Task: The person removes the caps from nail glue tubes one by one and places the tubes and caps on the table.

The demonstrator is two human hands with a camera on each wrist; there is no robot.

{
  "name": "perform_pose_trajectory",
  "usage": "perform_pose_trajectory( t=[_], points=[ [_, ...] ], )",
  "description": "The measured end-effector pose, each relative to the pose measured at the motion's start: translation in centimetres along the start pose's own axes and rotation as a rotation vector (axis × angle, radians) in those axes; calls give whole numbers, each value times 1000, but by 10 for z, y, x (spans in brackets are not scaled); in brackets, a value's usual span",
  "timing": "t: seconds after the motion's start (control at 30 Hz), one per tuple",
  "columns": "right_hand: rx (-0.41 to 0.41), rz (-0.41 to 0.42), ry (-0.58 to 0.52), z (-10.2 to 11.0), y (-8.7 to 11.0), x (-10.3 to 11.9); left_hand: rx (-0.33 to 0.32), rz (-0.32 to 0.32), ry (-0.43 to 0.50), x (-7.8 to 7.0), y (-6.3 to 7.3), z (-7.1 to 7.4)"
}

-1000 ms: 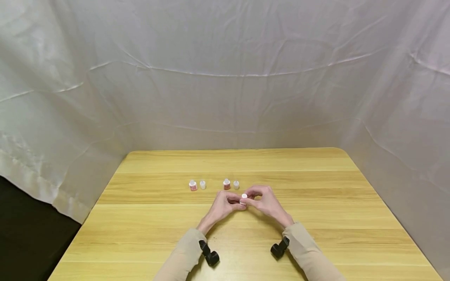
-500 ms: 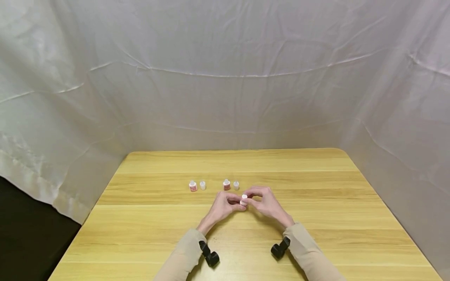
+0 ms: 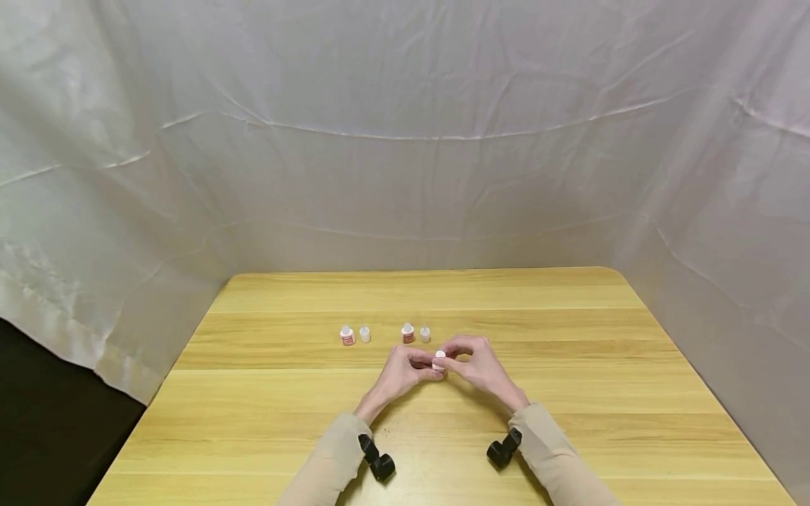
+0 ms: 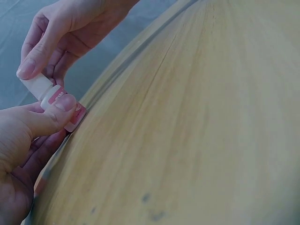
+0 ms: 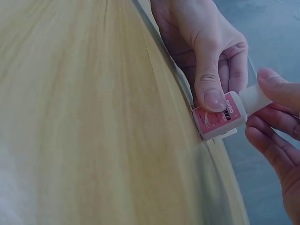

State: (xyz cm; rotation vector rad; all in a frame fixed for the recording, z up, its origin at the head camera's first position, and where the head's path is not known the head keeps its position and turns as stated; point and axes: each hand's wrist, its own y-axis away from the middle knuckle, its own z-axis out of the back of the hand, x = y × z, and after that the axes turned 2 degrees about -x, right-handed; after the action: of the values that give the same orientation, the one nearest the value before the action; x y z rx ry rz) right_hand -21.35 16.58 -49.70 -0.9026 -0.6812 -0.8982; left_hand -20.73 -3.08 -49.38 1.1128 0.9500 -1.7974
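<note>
In the head view my left hand (image 3: 397,372) and right hand (image 3: 479,365) meet over the table's middle around one small glue bottle. Seen from the right wrist, the white bottle (image 5: 216,121) has a pink label, and my left thumb and fingers grip its body. My right thumb and fingers pinch the white cap (image 5: 253,99), which sits at the bottle's neck. The left wrist view shows the same cap (image 4: 38,86) in line with the bottle; whether its thread is engaged cannot be seen.
Beyond my hands stand two similar small bottles, one at the left (image 3: 348,337) and a redder one (image 3: 408,334). To the right of each is a small white cap (image 3: 365,334), the second cap (image 3: 425,334) close to my hands. A wooden table (image 3: 253,422) is enclosed by pale curtains.
Both hands keep their places around the bottle. My right fingers shift only slightly at the cap; the other bottles and caps stay put.
</note>
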Motion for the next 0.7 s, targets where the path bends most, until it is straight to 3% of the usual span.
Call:
perform_pose_trajectory(
  t=[0.43,0.7],
  points=[
    [43,57,6,1,2,-1,-13,-1,-9,3,-1,-3],
    [12,-9,2,2,1,-1,-15,0,3,3,-1,-2]
  ],
)
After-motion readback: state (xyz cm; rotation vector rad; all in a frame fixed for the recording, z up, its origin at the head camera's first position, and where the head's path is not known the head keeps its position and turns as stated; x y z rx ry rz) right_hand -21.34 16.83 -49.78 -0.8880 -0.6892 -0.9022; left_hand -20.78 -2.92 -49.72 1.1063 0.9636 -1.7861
